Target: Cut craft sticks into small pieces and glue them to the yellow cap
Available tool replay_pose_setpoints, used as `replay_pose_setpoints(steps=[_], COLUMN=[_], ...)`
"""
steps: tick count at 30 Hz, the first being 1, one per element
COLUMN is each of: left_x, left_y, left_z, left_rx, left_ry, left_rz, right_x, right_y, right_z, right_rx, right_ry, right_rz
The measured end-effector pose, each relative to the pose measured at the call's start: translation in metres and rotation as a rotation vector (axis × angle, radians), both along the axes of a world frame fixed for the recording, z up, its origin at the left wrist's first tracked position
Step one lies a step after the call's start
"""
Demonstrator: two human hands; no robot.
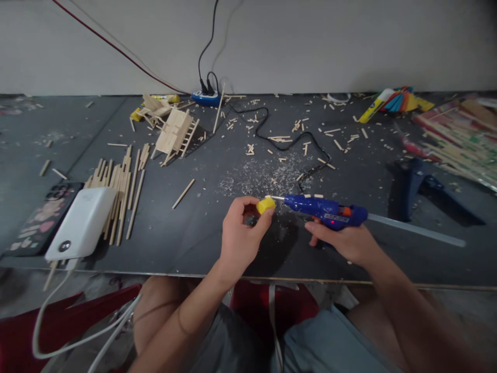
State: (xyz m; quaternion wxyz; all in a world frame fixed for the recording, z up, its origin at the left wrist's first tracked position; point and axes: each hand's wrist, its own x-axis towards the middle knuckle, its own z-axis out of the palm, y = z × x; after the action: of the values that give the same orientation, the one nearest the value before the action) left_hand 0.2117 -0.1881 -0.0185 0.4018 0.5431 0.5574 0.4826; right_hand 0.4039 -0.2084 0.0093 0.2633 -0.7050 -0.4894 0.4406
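Note:
Between thumb and fingers of my left hand [241, 230] is a small yellow cap [266, 205], held up over the front part of the table. My right hand [345, 241] is wrapped round the grip of a blue hot glue gun [324, 210]. The gun's metal nozzle points left, and its tip is at the cap's upper edge; I cannot tell whether they touch. From the gun's back end sticks a long clear glue stick [417, 229]. A small red light glows on the gun's side.
A small wooden stick model [174, 132] stands back left. Wooden sticks [120, 189], a white power bank [81, 223] and a phone [44, 217] lie left. A blue power strip [206, 97] sits by the wall, its black cord [267, 135] crossing scattered stick bits. Yellow glue tube [376, 106] at back right.

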Motion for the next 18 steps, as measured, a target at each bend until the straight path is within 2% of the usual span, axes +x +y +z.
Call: replay_pose_setpoints(steps=[9,18], left_x=[-0.0001,-0.0003], left_y=[-0.0004,-0.0006], left_z=[0.0025,0.0025], left_rx=[-0.010,-0.017], left_ry=[-0.012,-0.015], left_rz=[-0.003,-0.013], right_x=[0.0037,0.0027], right_y=[-0.0002,0.0004], right_z=[-0.0054,-0.0038], right_rx=[0.012,-0.005], right_ry=[0.038,0.035], right_rz=[0.033,0.007])
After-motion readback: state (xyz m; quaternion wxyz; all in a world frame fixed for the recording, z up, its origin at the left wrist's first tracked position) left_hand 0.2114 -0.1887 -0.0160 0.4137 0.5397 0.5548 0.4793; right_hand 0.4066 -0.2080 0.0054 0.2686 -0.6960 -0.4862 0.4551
